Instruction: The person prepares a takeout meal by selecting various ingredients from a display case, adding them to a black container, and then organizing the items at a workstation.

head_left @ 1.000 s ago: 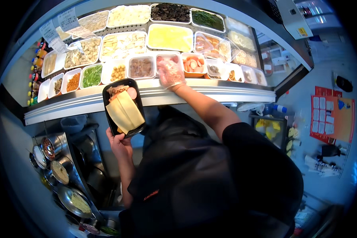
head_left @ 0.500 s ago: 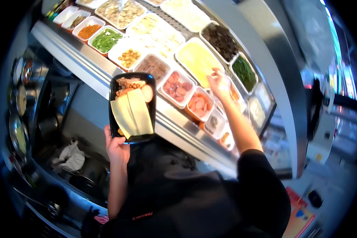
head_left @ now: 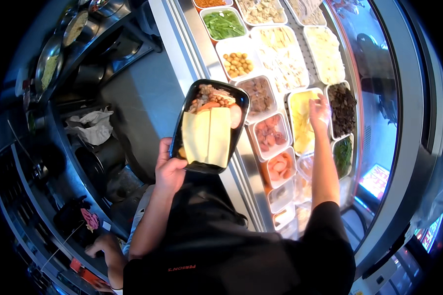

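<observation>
My left hand (head_left: 169,166) grips the near left edge of a black food tray (head_left: 235,170), its thumb over the rim. Inside the tray lie pale yellow flat strips (head_left: 206,137), with beans and orange pieces at the far end and a round pink slice (head_left: 236,116) beside them. Over at the right, my right hand (head_left: 320,112) reaches down onto yellow flat pieces (head_left: 301,120) in a white tub. Its fingers are bent together at the food; what lies between them is too blurred to make out. The tray is held left of the counter's tubs.
Tubs of quail-egg-like balls (head_left: 237,64), green vegetables (head_left: 223,24), reddish meat (head_left: 269,133), pink slices (head_left: 280,166) and dark fungus-like pieces (head_left: 341,109) fill the counter. Curved glass (head_left: 379,98) edges it. At lower left is another person's arm (head_left: 114,260), near metal shelving.
The view has turned, so the counter now runs more upright. My right hand has come down onto the yellow pieces. My left hand still holds the tray.
</observation>
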Action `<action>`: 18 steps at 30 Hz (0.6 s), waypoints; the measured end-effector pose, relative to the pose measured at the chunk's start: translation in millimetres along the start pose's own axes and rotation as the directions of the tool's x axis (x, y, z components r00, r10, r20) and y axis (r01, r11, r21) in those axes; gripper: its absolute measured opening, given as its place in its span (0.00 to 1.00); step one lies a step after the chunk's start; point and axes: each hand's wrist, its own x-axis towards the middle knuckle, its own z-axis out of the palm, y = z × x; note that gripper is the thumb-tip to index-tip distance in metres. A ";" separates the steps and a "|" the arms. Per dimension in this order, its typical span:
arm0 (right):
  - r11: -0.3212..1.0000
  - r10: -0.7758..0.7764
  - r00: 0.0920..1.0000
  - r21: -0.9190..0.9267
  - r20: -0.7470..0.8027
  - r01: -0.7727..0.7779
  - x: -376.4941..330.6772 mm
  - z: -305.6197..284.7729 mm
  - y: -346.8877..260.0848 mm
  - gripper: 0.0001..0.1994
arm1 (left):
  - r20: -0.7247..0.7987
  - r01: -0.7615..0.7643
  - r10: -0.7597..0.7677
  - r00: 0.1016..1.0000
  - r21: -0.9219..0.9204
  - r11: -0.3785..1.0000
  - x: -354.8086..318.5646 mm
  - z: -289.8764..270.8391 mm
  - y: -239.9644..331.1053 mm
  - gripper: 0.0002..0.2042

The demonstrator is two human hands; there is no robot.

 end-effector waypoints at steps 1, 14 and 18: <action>1.000 -0.010 1.000 0.004 0.002 0.010 2.9 6.8 -2.8 0.22 | -0.001 0.019 -0.019 1.000 0.002 1.000 5.0 1.3 1.0 0.30; 0.977 -0.144 0.989 -0.158 0.019 0.145 155.5 61.8 -124.4 0.25 | 0.104 0.011 -0.010 0.995 -0.013 1.000 137.9 47.0 89.9 0.29; 0.990 -0.010 0.993 0.138 -0.114 0.026 220.7 119.9 -181.2 0.27 | 0.124 0.002 0.000 0.992 -0.013 1.000 240.0 90.2 137.9 0.28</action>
